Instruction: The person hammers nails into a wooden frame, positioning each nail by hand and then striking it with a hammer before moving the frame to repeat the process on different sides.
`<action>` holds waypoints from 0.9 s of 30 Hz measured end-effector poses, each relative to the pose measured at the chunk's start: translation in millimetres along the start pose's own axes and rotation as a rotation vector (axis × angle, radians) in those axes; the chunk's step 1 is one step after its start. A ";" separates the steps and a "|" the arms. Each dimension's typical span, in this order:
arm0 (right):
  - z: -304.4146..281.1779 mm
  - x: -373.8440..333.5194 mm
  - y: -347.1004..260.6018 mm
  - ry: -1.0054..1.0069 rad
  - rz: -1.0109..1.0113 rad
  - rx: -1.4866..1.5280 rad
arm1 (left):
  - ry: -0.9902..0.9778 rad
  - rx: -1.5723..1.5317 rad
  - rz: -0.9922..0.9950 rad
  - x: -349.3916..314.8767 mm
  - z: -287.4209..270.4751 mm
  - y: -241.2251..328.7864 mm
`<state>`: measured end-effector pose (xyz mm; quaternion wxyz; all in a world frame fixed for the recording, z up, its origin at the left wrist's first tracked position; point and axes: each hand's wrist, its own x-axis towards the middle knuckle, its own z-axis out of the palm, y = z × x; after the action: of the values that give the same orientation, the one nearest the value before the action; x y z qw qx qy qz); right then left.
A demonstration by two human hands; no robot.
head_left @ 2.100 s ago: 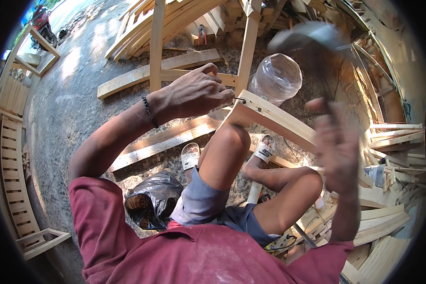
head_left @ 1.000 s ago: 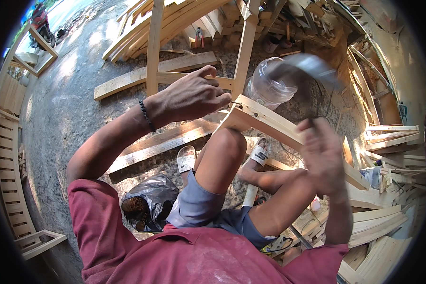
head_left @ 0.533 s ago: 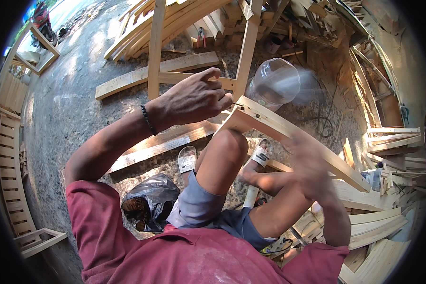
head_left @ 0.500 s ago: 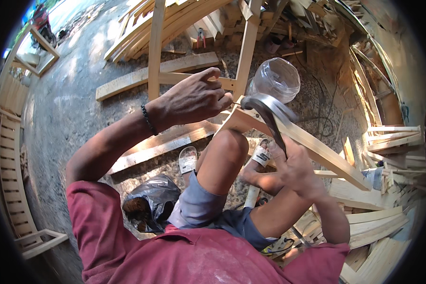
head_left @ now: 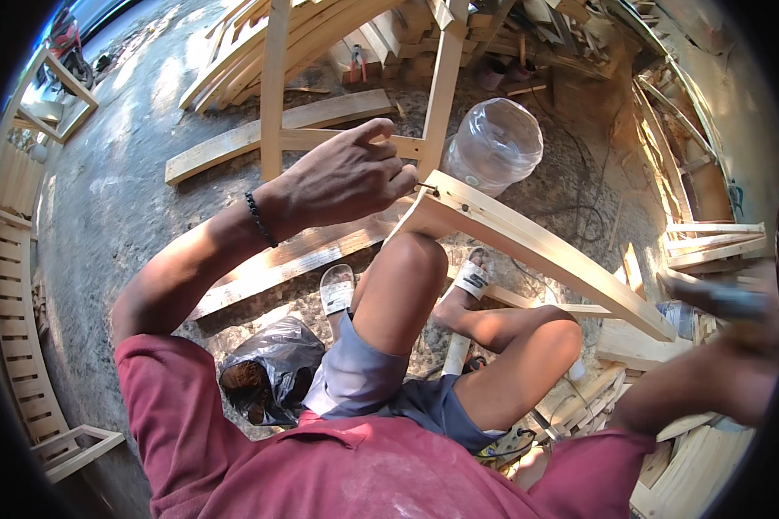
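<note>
**Hammer drawn back, nail held at the frame joint**

Nail (head_left: 428, 185) sits between the thumb and forefinger tips of the left hand (head_left: 346, 177), its point against the near end of the pale wooden rail (head_left: 545, 246), where the rail meets the upright post (head_left: 441, 82) of the frame. The other fingers curl loosely above; the hand is pinching, not gripping the wood.

What differs from half a second ago is the right hand (head_left: 736, 346). Then it was in front of the knees with a dark hammer head close over the joint; now it is swung far out to the right edge of the view, blurred by motion. It looks closed around a handle, with a dark smear that is probably the hammer (head_left: 718, 298) above it, but the blur hides how the fingers lie. The left hand has not shifted from its spot.

Judging by this, one blow has landed and the arm is drawn back between strikes. The nail stands proud of the wood, so driving is at an early stage, and the fingertips remain close to where the head lands.

A clear plastic jug (head_left: 493, 143) stands just beyond the joint, and a black bag (head_left: 268, 372) lies on the ground by the near left thigh.
</note>
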<state>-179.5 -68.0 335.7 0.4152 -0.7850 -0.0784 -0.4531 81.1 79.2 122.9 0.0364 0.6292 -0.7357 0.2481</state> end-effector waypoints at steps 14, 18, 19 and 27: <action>-15.3 -69.7 45.0 -0.004 0.753 0.184 | 0.046 -0.074 -0.020 -2.2 -8.6 4.1; -19.1 -121.9 63.4 0.055 0.840 0.368 | 0.160 -0.365 -0.227 -6.2 -10.3 11.8; -17.8 -135.9 70.1 0.054 0.881 0.395 | 0.208 -0.388 -0.241 -6.8 -8.8 16.4; 6.2 -211.4 106.4 0.039 1.067 0.456 | 0.273 -0.297 -0.116 -14.3 7.1 42.3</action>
<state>-244.3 -78.5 108.2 0.7462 -0.5980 0.2400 -0.1674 46.0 92.9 98.0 0.2421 0.6187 -0.7151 0.2173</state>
